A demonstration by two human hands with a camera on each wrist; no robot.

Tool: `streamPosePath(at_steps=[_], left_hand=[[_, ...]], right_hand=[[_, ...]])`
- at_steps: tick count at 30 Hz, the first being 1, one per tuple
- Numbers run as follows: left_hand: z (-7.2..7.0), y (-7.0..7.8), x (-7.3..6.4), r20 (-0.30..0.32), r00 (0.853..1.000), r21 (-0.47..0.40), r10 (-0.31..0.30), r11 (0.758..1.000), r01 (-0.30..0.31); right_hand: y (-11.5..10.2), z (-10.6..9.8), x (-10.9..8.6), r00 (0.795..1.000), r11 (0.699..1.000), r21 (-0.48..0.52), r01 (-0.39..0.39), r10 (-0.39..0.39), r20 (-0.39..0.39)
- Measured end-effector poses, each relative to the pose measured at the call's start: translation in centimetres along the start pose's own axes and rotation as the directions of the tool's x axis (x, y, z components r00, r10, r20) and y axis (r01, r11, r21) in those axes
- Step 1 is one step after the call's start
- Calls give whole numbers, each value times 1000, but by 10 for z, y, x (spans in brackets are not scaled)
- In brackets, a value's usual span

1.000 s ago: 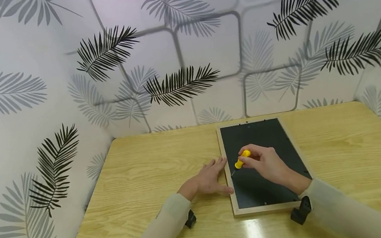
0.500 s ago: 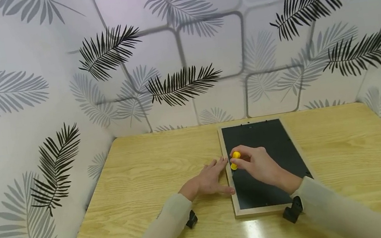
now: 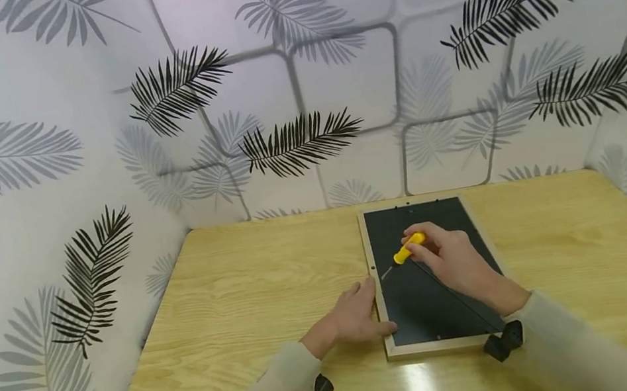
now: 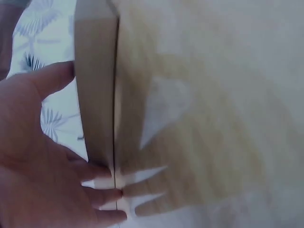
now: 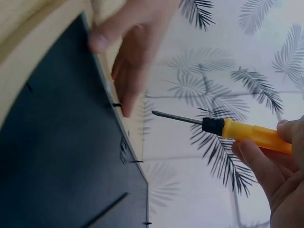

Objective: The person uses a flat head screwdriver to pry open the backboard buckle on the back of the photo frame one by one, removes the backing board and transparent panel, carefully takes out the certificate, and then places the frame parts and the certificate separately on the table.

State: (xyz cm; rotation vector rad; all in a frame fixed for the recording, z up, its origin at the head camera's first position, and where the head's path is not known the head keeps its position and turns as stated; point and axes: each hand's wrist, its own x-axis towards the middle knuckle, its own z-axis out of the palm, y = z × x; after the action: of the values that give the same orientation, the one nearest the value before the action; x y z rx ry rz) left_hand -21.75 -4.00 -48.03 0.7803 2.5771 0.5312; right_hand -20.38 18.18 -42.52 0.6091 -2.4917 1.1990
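Note:
A picture frame with a light wooden rim lies back side up on the table, its black backing board facing me. Small dark tabs, one such tab seen in the right wrist view, stick out along the backing's edge. My right hand pinches a yellow-handled screwdriver above the board; it tilts down to the left, tip near the left rim. In the right wrist view, the tip shows apart from the board. My left hand rests against the left rim, fingers extended along the side and thumb over the rim.
The wooden table extends around the frame. A patterned wall with leaf prints rises behind the table's far edge. A dark strip lies diagonally on the backing board.
My right hand has swung the screwdriver left to the rim, then back up and right, tilting it flatter. My left hand has slid a little nearer along the rim.

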Motion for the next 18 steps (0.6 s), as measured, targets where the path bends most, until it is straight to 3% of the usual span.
streamPosePath(at_steps=[6, 10, 14, 16, 18], left_hand=[[0, 2, -1, 11, 1000, -41, -19, 999, 19], [-14, -18, 3, 74, 997, -144, 15, 989, -4], [-29, -44, 8, 125, 989, -219, 82, 974, -53], [-35, -52, 11, 102, 989, -209, 109, 974, -86], [-38, -56, 12, 37, 992, -160, 120, 981, -112]], right_hand=[[14, -23, 0, 991, 982, 141, -129, 132, -7], [26, -37, -6, 977, 952, 218, -213, 215, 16], [36, -49, -14, 968, 938, 245, -246, 249, 20], [40, -54, -18, 962, 928, 261, -267, 271, 21], [44, -60, -23, 954, 914, 280, -294, 301, 18]])
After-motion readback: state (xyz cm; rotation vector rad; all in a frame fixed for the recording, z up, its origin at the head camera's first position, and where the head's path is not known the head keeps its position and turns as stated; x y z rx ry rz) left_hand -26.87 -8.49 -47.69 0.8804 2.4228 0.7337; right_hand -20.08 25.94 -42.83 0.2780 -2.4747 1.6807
